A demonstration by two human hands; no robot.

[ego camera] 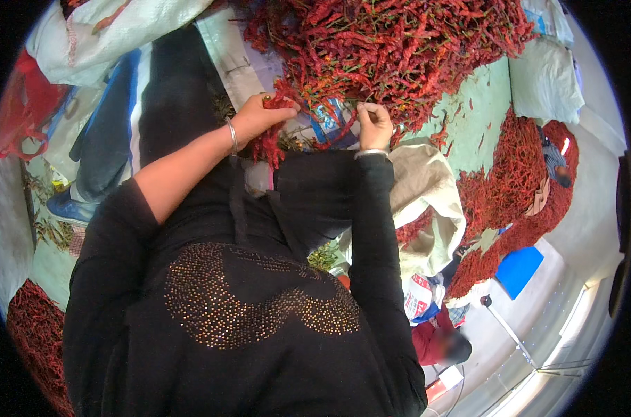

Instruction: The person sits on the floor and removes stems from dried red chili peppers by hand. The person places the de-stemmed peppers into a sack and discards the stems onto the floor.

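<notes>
My left hand (263,119) is closed around a bunch of dried red chili peppers (268,148), which hang below the palm and poke out above the thumb. To its right, my right hand (376,125) has thumb and fingertips pinched at the upper end of a single long red chili (343,133). That chili slants down and left towards my lap. Just beyond both hands rises a large heap of dried red chilies (388,57), many with green stems. Between my hands, a blue and white printed sack (328,121) shows under loose chilies.
An open cream woven sack (425,172) with chilies inside stands by my right forearm. White filled sacks (545,78) and more chili heaps (495,161) lie to the right. A person in a red sleeve (425,341) sits at lower right. Another person's dark-trousered leg (180,99) stretches at left.
</notes>
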